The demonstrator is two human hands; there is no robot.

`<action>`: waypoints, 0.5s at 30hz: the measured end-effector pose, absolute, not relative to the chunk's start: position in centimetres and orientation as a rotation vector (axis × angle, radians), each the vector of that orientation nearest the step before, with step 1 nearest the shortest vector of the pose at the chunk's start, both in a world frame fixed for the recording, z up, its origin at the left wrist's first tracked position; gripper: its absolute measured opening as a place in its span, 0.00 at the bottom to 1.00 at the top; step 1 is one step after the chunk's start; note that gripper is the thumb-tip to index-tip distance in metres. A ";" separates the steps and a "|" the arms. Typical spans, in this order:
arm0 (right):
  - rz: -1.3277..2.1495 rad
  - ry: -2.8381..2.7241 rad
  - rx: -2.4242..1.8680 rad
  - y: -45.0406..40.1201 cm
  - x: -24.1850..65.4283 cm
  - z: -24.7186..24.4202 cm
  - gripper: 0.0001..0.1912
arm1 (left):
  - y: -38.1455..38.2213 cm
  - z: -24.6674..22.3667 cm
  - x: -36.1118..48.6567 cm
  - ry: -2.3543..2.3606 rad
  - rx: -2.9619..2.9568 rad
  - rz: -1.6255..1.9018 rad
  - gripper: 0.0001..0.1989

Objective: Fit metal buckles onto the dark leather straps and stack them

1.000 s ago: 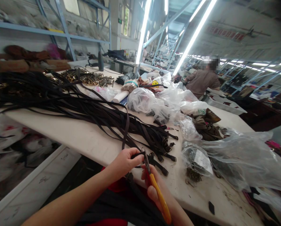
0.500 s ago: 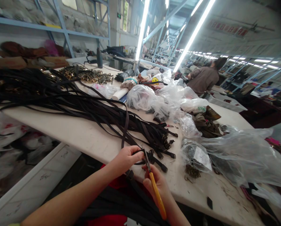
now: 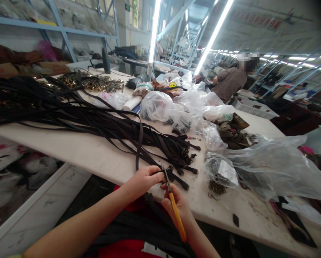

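Note:
My left hand (image 3: 147,178) is closed, thumb and fingers pinching a black strap (image 3: 139,147) close to its end. In my right hand (image 3: 178,203) is a slim plier-like tool with a yellow handle (image 3: 177,216). Its narrow metal jaws (image 3: 165,173) point up and away, right at the fingertips of my left hand; whether they touch the strap I cannot tell. Just beyond both hands, a heap of black straps (image 3: 104,123) lies along the table, with several metal buckles (image 3: 187,159) at the near right end. Another buckled strap (image 3: 149,198) hangs over the table edge below my hands.
Clear plastic bags (image 3: 157,105) crowd the middle of the white table (image 3: 96,152). A bag of brass-coloured hardware (image 3: 216,186) and a large plastic sheet (image 3: 273,168) lie on the right. Metal fittings (image 3: 90,81) are piled at the back left. A person (image 3: 229,82) bends over beyond the table.
The view has shifted slightly, so the table contents appear a little further left and higher. Both hands keep nearly the same hold on the strap and the tool.

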State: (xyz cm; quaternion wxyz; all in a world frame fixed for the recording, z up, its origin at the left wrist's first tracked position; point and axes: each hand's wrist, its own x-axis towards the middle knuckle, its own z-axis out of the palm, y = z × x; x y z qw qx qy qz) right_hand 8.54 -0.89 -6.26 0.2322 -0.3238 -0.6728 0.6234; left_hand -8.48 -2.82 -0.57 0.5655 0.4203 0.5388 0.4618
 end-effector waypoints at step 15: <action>1.778 -1.748 -0.895 -0.3 9.0 -7.6 0.23 | -2.3 -1.0 -8.1 1.272 1.005 1.011 0.10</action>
